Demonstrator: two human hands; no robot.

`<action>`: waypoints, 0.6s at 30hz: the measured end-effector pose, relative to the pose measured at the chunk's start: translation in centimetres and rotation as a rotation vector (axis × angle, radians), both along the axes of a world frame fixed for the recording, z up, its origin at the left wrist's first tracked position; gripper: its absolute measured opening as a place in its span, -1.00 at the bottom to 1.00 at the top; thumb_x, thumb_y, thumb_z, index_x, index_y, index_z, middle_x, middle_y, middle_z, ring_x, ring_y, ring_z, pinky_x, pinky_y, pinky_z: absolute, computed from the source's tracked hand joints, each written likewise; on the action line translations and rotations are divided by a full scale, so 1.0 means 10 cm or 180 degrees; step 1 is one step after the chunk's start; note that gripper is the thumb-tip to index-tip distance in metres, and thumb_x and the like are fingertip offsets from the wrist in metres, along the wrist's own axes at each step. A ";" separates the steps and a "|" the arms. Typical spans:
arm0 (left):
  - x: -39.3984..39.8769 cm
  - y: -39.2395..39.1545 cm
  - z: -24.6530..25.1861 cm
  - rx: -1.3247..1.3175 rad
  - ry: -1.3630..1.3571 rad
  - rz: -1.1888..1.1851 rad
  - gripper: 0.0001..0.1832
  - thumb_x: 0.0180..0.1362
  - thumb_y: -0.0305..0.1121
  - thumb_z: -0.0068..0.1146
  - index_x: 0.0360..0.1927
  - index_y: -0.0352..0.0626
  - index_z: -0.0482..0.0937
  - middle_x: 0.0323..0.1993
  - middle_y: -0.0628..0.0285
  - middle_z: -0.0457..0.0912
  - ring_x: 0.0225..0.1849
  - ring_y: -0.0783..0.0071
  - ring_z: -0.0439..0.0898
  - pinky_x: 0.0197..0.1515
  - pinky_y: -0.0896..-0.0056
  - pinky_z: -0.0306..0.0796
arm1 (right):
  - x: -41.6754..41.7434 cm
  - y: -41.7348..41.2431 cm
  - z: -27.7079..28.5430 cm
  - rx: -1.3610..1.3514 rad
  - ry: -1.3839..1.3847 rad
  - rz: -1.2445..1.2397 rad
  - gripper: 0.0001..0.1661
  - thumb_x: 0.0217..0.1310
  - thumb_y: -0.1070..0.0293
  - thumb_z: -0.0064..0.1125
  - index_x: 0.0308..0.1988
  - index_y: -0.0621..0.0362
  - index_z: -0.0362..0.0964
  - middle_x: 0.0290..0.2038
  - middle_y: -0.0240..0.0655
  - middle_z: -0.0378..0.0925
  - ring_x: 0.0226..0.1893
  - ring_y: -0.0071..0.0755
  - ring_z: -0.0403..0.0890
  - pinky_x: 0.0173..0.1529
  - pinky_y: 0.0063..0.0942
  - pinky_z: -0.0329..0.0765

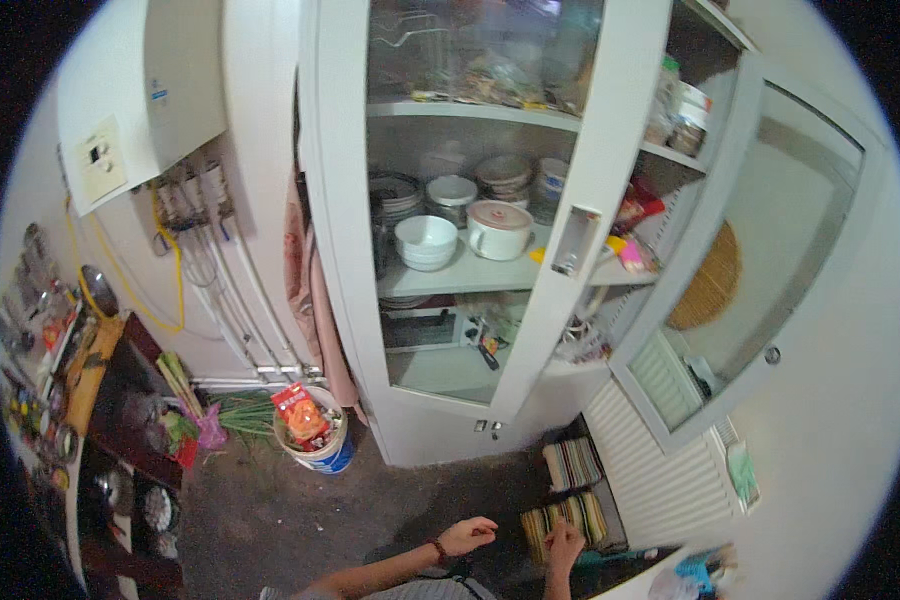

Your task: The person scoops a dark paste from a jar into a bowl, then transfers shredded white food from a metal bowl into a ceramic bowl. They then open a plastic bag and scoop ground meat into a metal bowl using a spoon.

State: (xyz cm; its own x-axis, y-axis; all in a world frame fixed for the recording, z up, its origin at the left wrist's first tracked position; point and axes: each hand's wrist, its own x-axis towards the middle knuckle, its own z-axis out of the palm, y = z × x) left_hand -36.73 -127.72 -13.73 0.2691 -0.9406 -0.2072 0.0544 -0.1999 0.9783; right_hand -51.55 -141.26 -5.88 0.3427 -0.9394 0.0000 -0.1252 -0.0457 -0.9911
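My left hand point(469, 534), with a dark red bead bracelet at the wrist, hangs in front of my body, fingers loosely bent and nothing seen in it. Curled in, with no object showing, my right hand point(565, 541) is in front of a striped cushion point(536, 529) from this view; whether it touches cannot be told. Before me stands a tall white cabinet point(450, 431). Its right door point(757, 247) is swung out, and its glazed left door point(544, 330) covers the shelves. Behind the glass are white bowls point(426, 244) and a white lidded mug point(499, 231).
A bucket point(330, 457) holding a red packet point(300, 414) stands by the cabinet's left foot, near green onions point(247, 411). At the left runs a cluttered counter point(94, 367), below a wall-mounted boiler point(184, 82). A white radiator point(660, 469) stands under the open door.
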 end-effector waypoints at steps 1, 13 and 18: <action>-0.02 -0.08 0.01 -0.0051 0.0030 0.0122 -0.65 0.09 -0.21 0.04 -0.09 -0.16 0.42 -0.23 0.19 0.52 -0.16 0.44 0.48 -0.10 0.44 0.34 | 0.07 -0.11 0.14 0.0132 -0.0141 0.0040 -0.43 0.21 0.21 -0.08 -0.83 0.12 0.12 -0.91 -0.40 0.09 -0.91 -0.59 0.05 -0.78 -0.50 0.07; 0.65 0.15 0.04 -0.0012 0.0092 0.2040 -0.71 0.05 -0.32 0.10 -0.15 -0.19 0.47 -0.33 0.32 0.54 -0.29 0.60 0.48 -0.22 0.58 0.36 | 1.65 -1.98 0.72 -0.0899 -0.0827 0.0825 -0.74 0.22 0.26 -0.12 -0.18 0.21 0.31 -0.54 -0.43 0.36 -0.68 -0.67 0.25 -0.62 -0.69 0.22; 0.73 0.40 0.12 0.0458 0.0425 0.2912 -0.73 0.07 -0.31 0.07 -0.16 -0.21 0.47 -0.37 0.35 0.53 -0.31 0.64 0.46 -0.24 0.61 0.34 | 2.56 -2.72 1.49 -0.2067 -0.0728 0.0783 -0.63 0.15 0.36 -0.06 -0.04 0.28 0.23 -0.29 -0.28 0.41 -0.41 -0.53 0.40 -0.37 -0.59 0.36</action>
State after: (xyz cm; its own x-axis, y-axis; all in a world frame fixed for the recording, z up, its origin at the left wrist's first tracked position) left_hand -29.44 -123.75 -12.49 0.8576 -0.3378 -0.3879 0.3607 -0.1426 0.9217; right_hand -25.99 -168.45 9.01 0.4686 -0.6215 0.6279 0.1713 -0.6333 -0.7547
